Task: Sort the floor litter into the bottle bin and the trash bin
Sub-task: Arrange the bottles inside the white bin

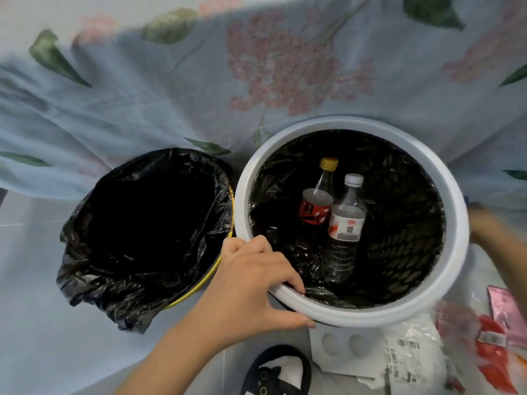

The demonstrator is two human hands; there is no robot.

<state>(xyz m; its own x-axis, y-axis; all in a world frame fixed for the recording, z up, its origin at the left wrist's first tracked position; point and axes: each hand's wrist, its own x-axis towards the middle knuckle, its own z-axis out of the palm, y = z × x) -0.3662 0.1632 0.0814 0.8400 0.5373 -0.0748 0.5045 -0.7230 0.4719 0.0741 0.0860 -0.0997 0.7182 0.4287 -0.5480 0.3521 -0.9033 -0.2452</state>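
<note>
Pale grey-white tiled floor [40, 352], glossy under soft, even light, with a thin grout line on the left. Across the far side, a light blue cloth [176, 89] printed with pink flower clusters and dark green leaves, draped down to the floor in loose folds, possibly a bed sheet. Blurred toward the left and right edges of the view.

Bare forearm, no sleeve; black slipper [278, 372] with white insole, cat-face print.
</note>
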